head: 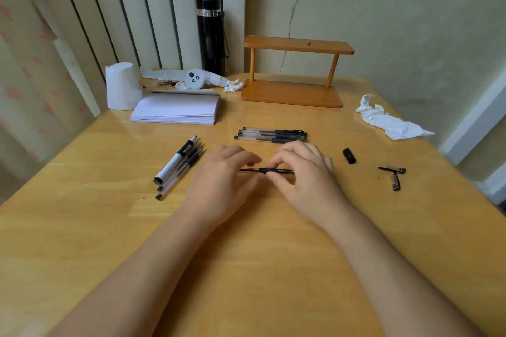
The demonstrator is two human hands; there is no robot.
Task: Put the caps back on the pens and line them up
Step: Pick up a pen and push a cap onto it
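Observation:
A black gel pen (267, 171) lies level between my hands at the middle of the wooden table (246, 254). My left hand (221, 175) grips its barrel end and my right hand (304, 169) pinches its capped end. Three capped pens (271, 134) lie side by side just beyond my hands. To the left rest three uncapped pens (179, 165), tips pointing away, one a thick white marker. A stubby black cap (349, 156) and two slim clip caps (394, 175) lie loose at the right.
An open notebook (178, 109), a paper roll (122, 86) and a white controller (195, 79) sit at the back left. A black flask (210, 35) and a wooden shelf (294, 74) stand at the back. Crumpled tissue (388, 117) lies at the right edge.

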